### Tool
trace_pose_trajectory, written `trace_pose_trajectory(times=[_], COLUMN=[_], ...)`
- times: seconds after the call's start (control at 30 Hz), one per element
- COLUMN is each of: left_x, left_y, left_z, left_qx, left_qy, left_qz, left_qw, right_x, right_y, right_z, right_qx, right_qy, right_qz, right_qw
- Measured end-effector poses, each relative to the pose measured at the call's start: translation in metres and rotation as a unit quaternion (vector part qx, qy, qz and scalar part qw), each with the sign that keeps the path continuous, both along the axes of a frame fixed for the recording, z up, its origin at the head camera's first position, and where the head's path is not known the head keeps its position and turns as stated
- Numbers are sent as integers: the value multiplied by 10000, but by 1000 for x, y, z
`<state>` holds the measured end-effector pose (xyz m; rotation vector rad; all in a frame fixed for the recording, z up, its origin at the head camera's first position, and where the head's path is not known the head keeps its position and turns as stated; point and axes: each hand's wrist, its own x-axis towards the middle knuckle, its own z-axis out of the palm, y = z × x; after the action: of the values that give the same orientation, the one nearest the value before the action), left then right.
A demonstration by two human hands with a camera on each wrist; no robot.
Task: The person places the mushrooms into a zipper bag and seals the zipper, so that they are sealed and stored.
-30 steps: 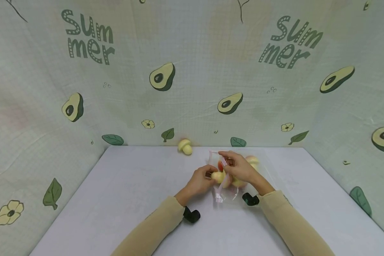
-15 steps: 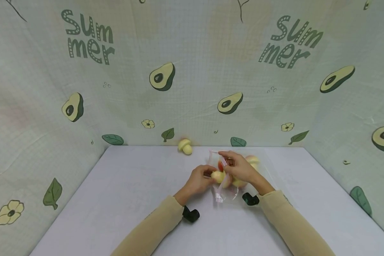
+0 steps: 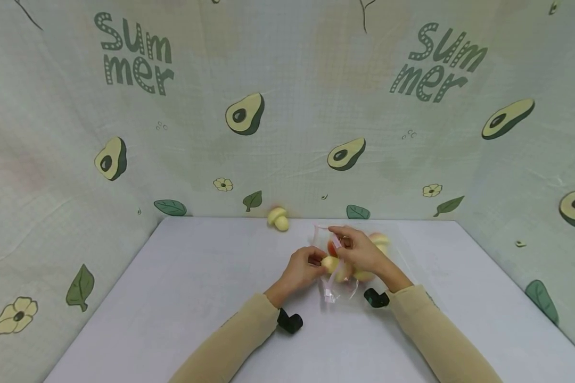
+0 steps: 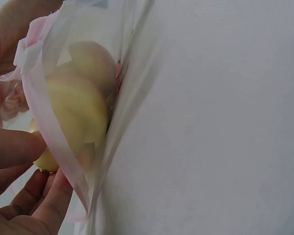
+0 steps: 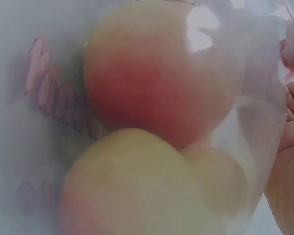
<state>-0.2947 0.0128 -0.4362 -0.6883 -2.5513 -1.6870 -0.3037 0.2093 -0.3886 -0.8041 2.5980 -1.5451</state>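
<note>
In the head view, my left hand (image 3: 301, 268) pinches a pale yellow mushroom (image 3: 329, 264) by its rounded end at the mouth of a clear zip bag (image 3: 329, 293). The left wrist view shows my thumb and fingertips (image 4: 27, 147) on this yellow piece (image 4: 48, 161), just inside the pink zip strip (image 4: 59, 132). My right hand (image 3: 359, 250) grips the upper edge of the mouth and lifts it. Inside the bag, the right wrist view has a red-blushed peach (image 5: 137, 78) beside a yellow-pink rounded piece (image 5: 122, 186). Part of the contents is hidden behind my right hand.
Another yellow mushroom (image 3: 278, 219) lies at the back edge of the white table (image 3: 196, 298). Behind it rises a cloth backdrop (image 3: 292, 133) with avocado prints. Black wrist cameras (image 3: 289, 322) hang beneath both sleeves.
My left hand has moved slightly to the right, and the yellow mushroom sits further into the bag's mouth. The right hand keeps its grip on the edge, and the head view has shifted a little.
</note>
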Motion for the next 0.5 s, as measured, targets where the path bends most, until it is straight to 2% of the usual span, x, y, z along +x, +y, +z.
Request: trace_pose_trajectory(times=[0.13, 0.5], left_x=[0, 1], left_y=[0, 3], left_z=[1, 1], left_qx=[-59, 29], left_qy=[1, -54], left_qz=[22, 5], left_qw=[10000, 10000], right_x=[0, -2], right_y=[0, 0], right_z=[1, 0], right_qx=[-18, 97], right_qy=[-116, 19], right_qz=[-35, -106], right_qw=[9999, 9999])
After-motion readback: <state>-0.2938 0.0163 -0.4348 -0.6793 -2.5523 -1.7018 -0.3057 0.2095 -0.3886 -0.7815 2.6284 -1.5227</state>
